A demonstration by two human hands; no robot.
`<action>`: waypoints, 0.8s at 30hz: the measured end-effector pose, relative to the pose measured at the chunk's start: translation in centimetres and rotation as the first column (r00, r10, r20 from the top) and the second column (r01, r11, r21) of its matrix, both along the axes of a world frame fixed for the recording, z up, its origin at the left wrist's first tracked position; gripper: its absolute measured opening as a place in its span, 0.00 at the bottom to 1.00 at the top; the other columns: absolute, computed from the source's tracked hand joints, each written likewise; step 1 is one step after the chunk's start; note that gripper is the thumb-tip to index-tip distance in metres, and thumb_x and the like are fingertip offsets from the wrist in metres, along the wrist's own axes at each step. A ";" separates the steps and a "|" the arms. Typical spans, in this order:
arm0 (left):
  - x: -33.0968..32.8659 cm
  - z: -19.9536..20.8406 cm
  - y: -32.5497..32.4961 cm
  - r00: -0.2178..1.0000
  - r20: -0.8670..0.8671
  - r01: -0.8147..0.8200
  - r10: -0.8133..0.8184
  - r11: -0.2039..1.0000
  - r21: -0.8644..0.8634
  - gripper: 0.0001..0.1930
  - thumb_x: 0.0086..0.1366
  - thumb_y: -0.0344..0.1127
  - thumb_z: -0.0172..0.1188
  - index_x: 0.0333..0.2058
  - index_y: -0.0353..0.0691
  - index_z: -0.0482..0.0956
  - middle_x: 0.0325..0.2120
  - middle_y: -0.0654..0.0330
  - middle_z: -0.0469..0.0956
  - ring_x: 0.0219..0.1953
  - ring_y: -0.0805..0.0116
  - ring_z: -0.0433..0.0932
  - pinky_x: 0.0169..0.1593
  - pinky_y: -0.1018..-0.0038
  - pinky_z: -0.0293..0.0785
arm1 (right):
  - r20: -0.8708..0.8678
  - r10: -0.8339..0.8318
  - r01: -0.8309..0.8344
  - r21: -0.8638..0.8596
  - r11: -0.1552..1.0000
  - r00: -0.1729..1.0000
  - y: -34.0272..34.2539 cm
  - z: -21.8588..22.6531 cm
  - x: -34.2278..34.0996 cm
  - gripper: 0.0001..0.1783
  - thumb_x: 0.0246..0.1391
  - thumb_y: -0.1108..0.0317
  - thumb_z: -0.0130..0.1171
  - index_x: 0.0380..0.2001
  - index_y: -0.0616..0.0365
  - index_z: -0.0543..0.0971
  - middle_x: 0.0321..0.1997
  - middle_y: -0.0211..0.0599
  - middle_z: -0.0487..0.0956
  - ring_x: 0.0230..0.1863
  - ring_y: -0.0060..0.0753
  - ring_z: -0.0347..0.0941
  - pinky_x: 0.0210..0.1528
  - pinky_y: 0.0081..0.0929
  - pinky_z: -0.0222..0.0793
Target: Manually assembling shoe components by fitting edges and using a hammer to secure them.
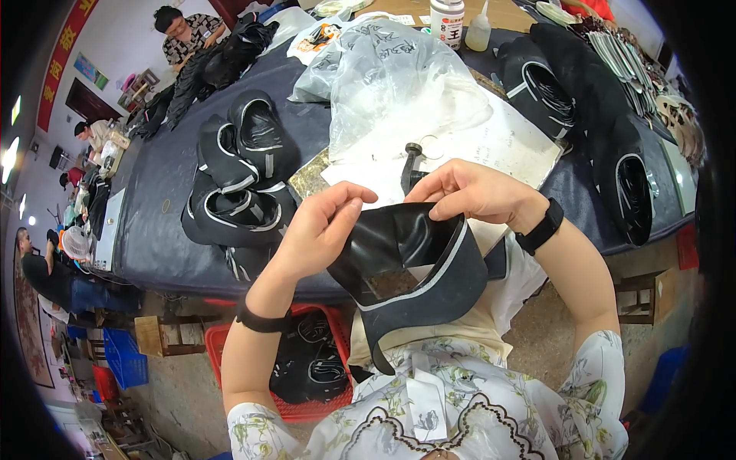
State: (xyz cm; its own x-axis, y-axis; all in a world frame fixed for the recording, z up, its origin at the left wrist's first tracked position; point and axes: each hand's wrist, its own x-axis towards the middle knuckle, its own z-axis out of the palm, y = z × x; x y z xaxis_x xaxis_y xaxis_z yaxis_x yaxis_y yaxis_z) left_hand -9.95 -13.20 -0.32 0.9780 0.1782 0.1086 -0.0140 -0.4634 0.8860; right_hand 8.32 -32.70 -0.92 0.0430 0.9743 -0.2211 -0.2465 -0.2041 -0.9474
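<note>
A black, curved sewn piece (452, 295) with a glossy inside and a pale edging strip is in front of my chest, shaped like a shoe upper. A narrow end of it hangs down at the lower left. My left hand (320, 234) is closed at its upper left edge, thumb and forefinger nearly together; the exact grip is partly hidden. With thumb and fingers, my right hand (471, 195) pinches the upper right edge. Just beyond lies a small dark tool (412, 165) with a round knob, partly hidden by my right hand, on a white written-on sheet (506, 146).
Similar black pieces (264, 138) are stacked at the left, with nested rows (632, 199) at the right. Clear plastic bags (399, 84), a white can (447, 23) and a squeeze bottle (478, 31) stand farther back. Below the dark-covered table (153, 238) sits a red basket (218, 360). Other people work at the left.
</note>
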 end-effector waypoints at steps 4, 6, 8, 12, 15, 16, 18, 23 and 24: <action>0.1 0.5 0.0 0.999 0.026 0.032 -0.032 0.999 -0.009 0.09 0.69 0.30 0.54 0.42 0.32 0.80 0.18 0.72 0.67 0.22 0.86 0.61 0.26 0.82 0.58 | 0.008 0.017 -0.017 -0.018 1.000 1.000 0.5 -0.1 0.3 0.22 0.51 0.82 0.54 0.51 0.73 0.77 0.44 0.40 0.83 0.43 0.21 0.79 0.47 0.18 0.73; -0.9 0.7 0.3 0.999 -0.040 0.017 -0.017 1.000 0.009 0.11 0.64 0.33 0.61 0.41 0.33 0.81 0.22 0.62 0.80 0.25 0.84 0.72 0.29 0.80 0.68 | 0.155 0.008 -0.016 0.046 0.999 0.988 1.6 -0.3 -0.5 0.17 0.51 0.78 0.56 0.46 0.68 0.80 0.36 0.30 0.82 0.35 0.16 0.74 0.37 0.16 0.70; -0.6 0.2 -1.1 0.998 0.053 0.024 -0.027 0.998 0.056 0.09 0.62 0.32 0.63 0.39 0.35 0.83 0.26 0.61 0.83 0.29 0.76 0.78 0.35 0.75 0.75 | 0.346 -0.054 -0.004 0.165 0.986 0.937 1.3 -0.5 -1.3 0.11 0.56 0.72 0.59 0.41 0.65 0.81 0.32 0.24 0.79 0.33 0.13 0.69 0.34 0.17 0.66; 1.7 -2.4 -2.8 0.979 0.194 0.000 -0.057 0.959 0.284 0.08 0.54 0.33 0.59 0.32 0.38 0.81 0.28 0.46 0.79 0.34 0.46 0.79 0.37 0.60 0.75 | 0.713 -0.430 0.108 0.450 0.886 0.554 0.4 -2.4 -2.8 0.06 0.54 0.73 0.59 0.28 0.66 0.78 0.21 0.39 0.77 0.23 0.24 0.70 0.26 0.25 0.64; 2.1 -2.8 -4.6 0.935 0.355 -0.070 -0.024 0.966 0.250 0.06 0.49 0.33 0.59 0.25 0.38 0.76 0.23 0.48 0.76 0.30 0.43 0.76 0.32 0.57 0.71 | 0.779 -0.493 0.070 0.508 0.858 0.387 -1.0 -0.6 -5.1 0.02 0.52 0.81 0.54 0.29 0.69 0.76 0.22 0.52 0.73 0.21 0.45 0.71 0.25 0.31 0.63; 1.8 -3.0 -4.5 0.936 0.353 -0.078 -0.008 0.970 0.229 0.05 0.49 0.32 0.59 0.25 0.37 0.76 0.21 0.48 0.76 0.30 0.42 0.76 0.32 0.57 0.70 | 0.777 -0.487 0.040 0.516 0.856 0.399 -0.6 0.0 -5.2 0.02 0.52 0.81 0.54 0.29 0.69 0.76 0.22 0.52 0.73 0.21 0.45 0.71 0.25 0.31 0.63; 1.3 -2.2 -4.3 0.939 0.343 -0.088 0.021 0.979 0.182 0.04 0.50 0.30 0.58 0.24 0.36 0.75 0.22 0.48 0.76 0.30 0.42 0.76 0.32 0.57 0.70 | 0.835 -0.406 0.030 0.426 0.904 0.372 -0.2 1.0 -5.1 0.02 0.51 0.82 0.54 0.29 0.69 0.76 0.22 0.52 0.74 0.21 0.45 0.71 0.25 0.32 0.62; 1.1 -1.4 -3.6 0.928 0.371 -0.133 -0.003 0.932 0.338 0.04 0.52 0.30 0.60 0.27 0.38 0.76 0.25 0.51 0.77 0.31 0.45 0.76 0.34 0.59 0.70 | 0.792 -0.495 0.069 0.506 0.860 0.357 0.1 0.9 -4.9 0.04 0.51 0.83 0.55 0.31 0.67 0.77 0.23 0.40 0.74 0.21 0.28 0.66 0.24 0.25 0.59; 1.1 -1.2 -3.8 0.940 0.341 -0.146 -0.004 0.899 0.413 0.05 0.53 0.30 0.61 0.28 0.38 0.76 0.27 0.52 0.78 0.32 0.47 0.77 0.34 0.59 0.70 | 0.795 -0.498 0.084 0.503 0.860 0.346 -0.2 1.0 -5.1 0.04 0.51 0.83 0.55 0.31 0.67 0.77 0.23 0.40 0.74 0.21 0.28 0.66 0.24 0.25 0.59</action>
